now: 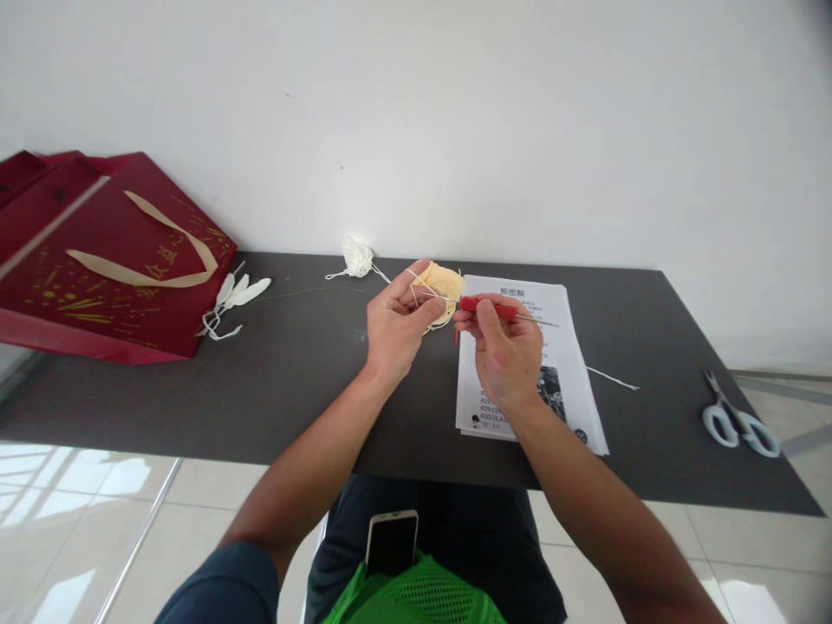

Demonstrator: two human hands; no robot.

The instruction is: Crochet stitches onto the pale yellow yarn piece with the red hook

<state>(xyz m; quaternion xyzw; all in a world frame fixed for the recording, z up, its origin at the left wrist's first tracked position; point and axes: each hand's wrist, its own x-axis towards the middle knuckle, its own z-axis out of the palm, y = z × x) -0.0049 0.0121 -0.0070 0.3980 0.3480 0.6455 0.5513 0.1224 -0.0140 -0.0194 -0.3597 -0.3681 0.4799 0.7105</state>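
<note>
My left hand (pixel 394 334) is closed, its thumb and fingers pinching pale yarn (pixel 425 286) with a strand running over the raised index finger. My right hand (pixel 510 357) grips a crochet hook (pixel 487 308) by its red handle, the metal tip pointing left to the yarn at the left fingertips. Any small stitched piece in the pinch is too hidden to make out. Just behind the hands lies a ball of pale yellow yarn (pixel 445 279), partly covered by the left fingers. A short red strand (pixel 456 336) hangs beside the right fingers.
Printed pattern sheets (pixel 474 373) lie under my right hand. Grey-handled scissors (pixel 737 416) rest near the right edge. A white yarn ball (pixel 357 257) sits by the wall. White leaf-shaped pieces (pixel 237 293) lie beside a red gift bag (pixel 123 260). A phone (pixel 391 542) rests on my lap.
</note>
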